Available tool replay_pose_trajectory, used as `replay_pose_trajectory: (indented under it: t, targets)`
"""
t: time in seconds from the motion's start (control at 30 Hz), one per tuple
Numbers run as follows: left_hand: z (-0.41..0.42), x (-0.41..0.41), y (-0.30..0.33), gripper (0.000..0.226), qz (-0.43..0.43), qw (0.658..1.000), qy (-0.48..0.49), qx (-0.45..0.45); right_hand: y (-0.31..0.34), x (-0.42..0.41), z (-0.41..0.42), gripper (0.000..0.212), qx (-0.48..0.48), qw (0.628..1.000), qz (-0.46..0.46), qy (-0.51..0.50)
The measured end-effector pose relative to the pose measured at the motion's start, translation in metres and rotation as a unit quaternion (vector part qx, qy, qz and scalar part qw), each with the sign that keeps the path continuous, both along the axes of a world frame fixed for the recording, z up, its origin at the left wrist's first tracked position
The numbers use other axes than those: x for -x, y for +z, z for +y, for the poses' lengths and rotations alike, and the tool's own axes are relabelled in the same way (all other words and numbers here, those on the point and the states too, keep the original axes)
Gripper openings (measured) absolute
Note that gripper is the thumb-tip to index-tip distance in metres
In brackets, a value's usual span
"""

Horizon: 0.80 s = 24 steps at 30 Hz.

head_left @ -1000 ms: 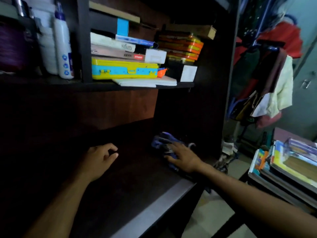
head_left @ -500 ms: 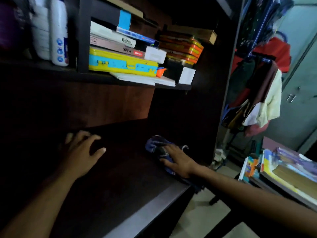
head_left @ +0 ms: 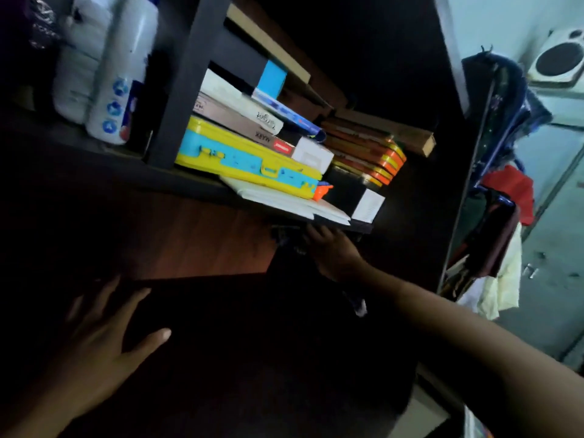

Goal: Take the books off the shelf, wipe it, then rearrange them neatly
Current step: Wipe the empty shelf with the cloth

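Dark wood shelf [head_left: 252, 358], left hand [head_left: 104, 346] splayed flat on it, right hand [head_left: 331, 251] pressing cloth [head_left: 287, 240] under upper board, grip unclear

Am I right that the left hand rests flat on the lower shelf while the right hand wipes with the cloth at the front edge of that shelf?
Not quite. The head view shows the right hand with the cloth up at the back, just under the upper shelf, not at the front edge. The left hand does rest flat, fingers spread, on the lower shelf.

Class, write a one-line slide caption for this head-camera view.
Right hand presses a cloth high inside the dark shelf, under stacked books; left hand rests flat.
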<state>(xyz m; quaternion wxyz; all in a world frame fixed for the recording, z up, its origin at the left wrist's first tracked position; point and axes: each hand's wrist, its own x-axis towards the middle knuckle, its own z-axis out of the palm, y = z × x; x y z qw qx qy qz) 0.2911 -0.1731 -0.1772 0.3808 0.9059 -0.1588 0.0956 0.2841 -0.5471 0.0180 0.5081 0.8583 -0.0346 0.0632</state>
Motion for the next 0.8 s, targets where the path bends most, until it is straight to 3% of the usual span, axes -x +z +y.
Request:
replay_pose_trajectory:
  t: [0.07,0.13,0.2,0.3,0.43,0.5,0.6,0.7,0.77,0.8]
  targets:
    - [0.0,0.006,0.003,0.098,0.023,1.0,-0.007,0.0,-0.008,-0.032,0.007,0.067,-0.02,0.999,-0.018,-0.033]
    - [0.001,0.009,0.01,0.093,0.051,0.999,-0.006,0.004,-0.037,-0.055,0.009,0.06,-0.032,0.997,-0.002,-0.075]
    - [0.002,0.007,0.007,0.098,0.042,0.999,-0.011,-0.01,-0.087,-0.062,-0.003,0.055,-0.012,0.994,0.03,-0.102]
    - [0.004,0.003,0.003,0.119,0.029,0.999,-0.003,-0.025,-0.124,-0.054,-0.028,0.053,-0.013,0.989,0.145,-0.028]
    - [0.004,0.008,0.014,0.096,0.055,0.998,-0.023,-0.032,-0.035,-0.024,0.006,0.069,-0.042,0.995,0.084,0.024]
    - [0.001,0.013,0.016,0.095,0.066,0.997,-0.033,-0.022,0.001,0.002,-0.005,0.062,-0.046,0.999,0.0,-0.017]
    - [0.002,0.016,0.018,0.093,0.076,0.996,-0.045,-0.024,-0.018,0.042,-0.017,0.059,-0.034,0.999,0.01,-0.002]
    - [0.004,0.027,0.032,0.071,0.075,0.996,-0.048,-0.014,-0.09,0.083,-0.012,0.06,-0.191,0.975,0.113,-0.022]
    - [0.006,0.03,0.039,0.061,0.06,0.997,-0.049,0.013,-0.119,0.097,0.003,0.054,-0.319,0.946,0.051,-0.01]
    - [0.011,0.032,0.041,0.056,0.05,0.997,-0.047,0.03,-0.125,0.098,0.014,0.049,-0.41,0.912,0.002,-0.006]
